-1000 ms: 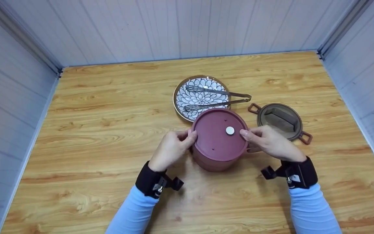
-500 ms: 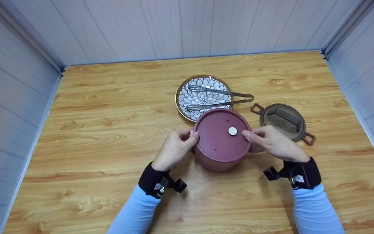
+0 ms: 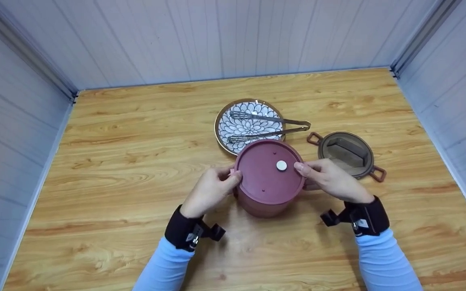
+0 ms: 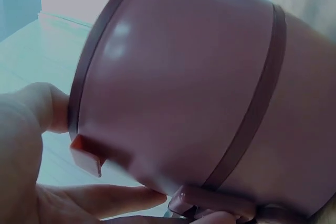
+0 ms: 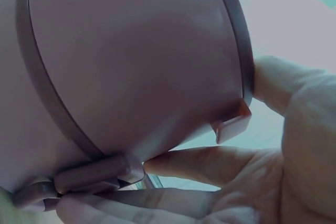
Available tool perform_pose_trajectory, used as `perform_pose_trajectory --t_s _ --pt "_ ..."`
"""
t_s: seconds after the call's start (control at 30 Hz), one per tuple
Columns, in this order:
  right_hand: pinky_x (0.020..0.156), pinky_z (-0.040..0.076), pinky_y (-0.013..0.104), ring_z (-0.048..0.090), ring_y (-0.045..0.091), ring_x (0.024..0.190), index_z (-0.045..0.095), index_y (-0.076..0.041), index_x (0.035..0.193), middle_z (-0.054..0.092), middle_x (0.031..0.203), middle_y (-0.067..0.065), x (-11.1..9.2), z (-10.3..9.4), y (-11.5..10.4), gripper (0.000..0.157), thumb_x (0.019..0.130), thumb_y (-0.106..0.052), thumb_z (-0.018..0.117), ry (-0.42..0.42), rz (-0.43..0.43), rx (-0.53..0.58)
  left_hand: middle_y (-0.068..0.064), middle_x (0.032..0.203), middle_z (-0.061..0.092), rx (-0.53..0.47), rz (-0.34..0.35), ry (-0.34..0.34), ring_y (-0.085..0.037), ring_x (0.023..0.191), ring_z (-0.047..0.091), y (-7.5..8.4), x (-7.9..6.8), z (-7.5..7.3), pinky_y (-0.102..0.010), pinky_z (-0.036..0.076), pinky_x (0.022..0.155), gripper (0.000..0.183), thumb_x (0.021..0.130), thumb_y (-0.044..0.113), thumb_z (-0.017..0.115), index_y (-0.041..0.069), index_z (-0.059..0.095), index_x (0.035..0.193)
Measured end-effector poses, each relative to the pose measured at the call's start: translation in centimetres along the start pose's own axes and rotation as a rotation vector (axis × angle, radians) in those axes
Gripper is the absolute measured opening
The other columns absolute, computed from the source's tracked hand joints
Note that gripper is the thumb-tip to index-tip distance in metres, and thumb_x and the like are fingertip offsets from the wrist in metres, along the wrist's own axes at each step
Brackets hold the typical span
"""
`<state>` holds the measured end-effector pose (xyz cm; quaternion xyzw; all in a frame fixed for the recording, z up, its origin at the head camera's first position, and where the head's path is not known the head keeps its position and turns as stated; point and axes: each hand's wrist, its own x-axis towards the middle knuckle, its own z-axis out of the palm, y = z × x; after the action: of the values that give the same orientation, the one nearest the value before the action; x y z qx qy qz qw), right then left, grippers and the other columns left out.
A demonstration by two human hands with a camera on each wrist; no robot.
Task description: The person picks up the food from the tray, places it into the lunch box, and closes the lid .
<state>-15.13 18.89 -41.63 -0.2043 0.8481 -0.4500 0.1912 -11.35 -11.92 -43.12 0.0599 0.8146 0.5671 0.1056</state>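
A round maroon pot [image 3: 259, 206] stands in the head view with its flat lid [image 3: 257, 173] on; a white knob [image 3: 281, 165] sits right of the lid's centre. My left hand [image 3: 208, 188] holds the left side, thumb on the lid's edge. On the right side my right hand [image 3: 332, 180] grips likewise, thumb at the rim near the knob. Both wrist views show a small tab, pinkish [image 4: 86, 158] in the left one, jutting out between thumb and fingers. Lower down, fingers of each hand reach to a chunky side handle [image 5: 97, 174] below a raised band.
Behind the pot, partly covered by it, is a brown-rimmed plate [image 3: 218, 135] with a petal pattern. Metal tongs [image 3: 289, 121] lie spread across the plate. At right rests a dark brown lid-like disc [image 3: 348, 151] with a raised bar and two side loops. Pale walls enclose the wooden table [image 3: 136, 153].
The head view shifts slightly. Both hands keep their hold at the pot's sides, and the pot, plate, tongs and brown disc stay in place relative to one another.
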Motion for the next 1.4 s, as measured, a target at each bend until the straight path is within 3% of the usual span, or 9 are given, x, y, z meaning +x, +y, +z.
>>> perform_pose_trajectory --t_s 0.27,0.47,0.57,0.6,0.73,0.87,1.03,1.2,1.4 --pt "0.070 0.046 0.026 0.055 0.020 0.077 0.068 -0.009 0.082 0.064 0.081 0.003 0.0 0.0 0.0 0.041 0.105 -0.036 0.047 0.025 0.004 -0.030 0.003 0.071 0.054 0.076 0.085 0.012 -0.007 0.057 0.039 0.1 -0.1 0.1 -0.022 0.034 0.051 0.031 0.099 0.027 0.055 0.006 0.072 0.113" --pt "0.080 0.049 0.027 0.062 0.018 0.086 0.070 -0.009 0.085 0.069 0.085 0.001 0.0 0.0 0.0 0.040 0.104 -0.037 0.050 0.032 0.018 -0.023 0.006 0.063 0.040 0.057 0.101 -0.030 -0.008 0.051 0.032 0.1 0.0 0.1 -0.024 0.035 0.049 0.050 0.101 0.027 0.052 0.003 0.049 0.144" --pt "0.081 0.051 0.027 0.064 0.016 0.089 0.071 -0.008 0.087 0.070 0.085 0.001 0.0 0.0 -0.1 0.039 0.104 -0.037 0.051 0.042 0.023 -0.017 0.005 0.064 0.038 0.043 0.116 -0.042 -0.009 0.060 0.046 0.0 0.0 0.1 -0.024 0.044 0.060 0.056 0.101 0.028 0.052 0.006 0.038 0.151" --pt "0.082 0.052 0.028 0.066 0.016 0.090 0.071 -0.007 0.089 0.071 0.088 0.002 0.0 0.0 -0.1 0.038 0.103 -0.037 0.052 0.039 0.028 0.005 0.005 0.069 0.047 0.039 0.130 -0.040 -0.008 0.069 0.053 0.0 0.0 0.1 -0.025 0.048 0.069 0.057 0.102 0.027 0.052 0.006 0.036 0.152" --pt "0.085 0.056 0.035 0.069 0.020 0.096 0.072 -0.001 0.111 0.072 0.103 0.011 -0.3 -0.6 -0.1 0.038 0.102 -0.035 0.056 0.063 0.017 0.071 -0.009 0.106 0.067 0.011 0.196 -0.053 -0.012 0.107 0.061 -0.2 0.1 0.0 -0.030 0.046 0.099 0.057 0.102 0.024 0.053 0.007 0.034 0.154" --pt "0.092 0.053 0.041 0.066 0.025 0.108 0.065 -0.006 0.130 0.068 0.120 0.013 -0.9 -2.4 0.8 0.043 0.099 -0.035 0.061 0.255 -0.026 -0.079 -0.011 0.139 0.056 -0.004 0.226 -0.097 -0.015 0.129 0.050 -0.3 0.1 -0.2 -0.035 0.034 0.112 0.066 0.100 0.034 0.059 0.010 0.030 0.155" --pt "0.091 0.048 0.052 0.063 0.038 0.104 0.062 -0.003 0.132 0.064 0.126 0.021 -1.6 -4.8 3.8 0.045 0.097 -0.029 0.066 0.535 0.089 -0.324 0.005 0.159 0.030 0.026 0.260 -0.169 -0.013 0.143 0.028 -0.6 0.2 -0.2 -0.040 0.021 0.118 0.096 0.083 0.042 0.078 0.021 0.022 0.159" --pt "0.084 0.046 0.059 0.059 0.051 0.096 0.057 0.005 0.135 0.056 0.127 0.034 -1.4 -5.7 7.1 0.047 0.094 -0.014 0.069 0.560 0.154 -0.479 0.007 0.159 0.029 0.023 0.293 -0.188 -0.014 0.142 0.031 -1.1 0.3 0.1 -0.042 0.022 0.117 0.114 0.071 0.033 0.089 0.029 0.017 0.159" --pt "0.089 0.044 0.062 0.053 0.053 0.111 0.055 0.005 0.137 0.055 0.128 0.036 -1.1 -5.7 8.5 0.045 0.094 -0.006 0.065 0.563 0.186 -0.494 0.006 0.157 0.033 0.054 0.343 -0.158 -0.014 0.140 0.033 -1.4 0.6 0.5 -0.042 0.025 0.116 0.120 0.065 0.032 0.093 0.030 0.018 0.158"
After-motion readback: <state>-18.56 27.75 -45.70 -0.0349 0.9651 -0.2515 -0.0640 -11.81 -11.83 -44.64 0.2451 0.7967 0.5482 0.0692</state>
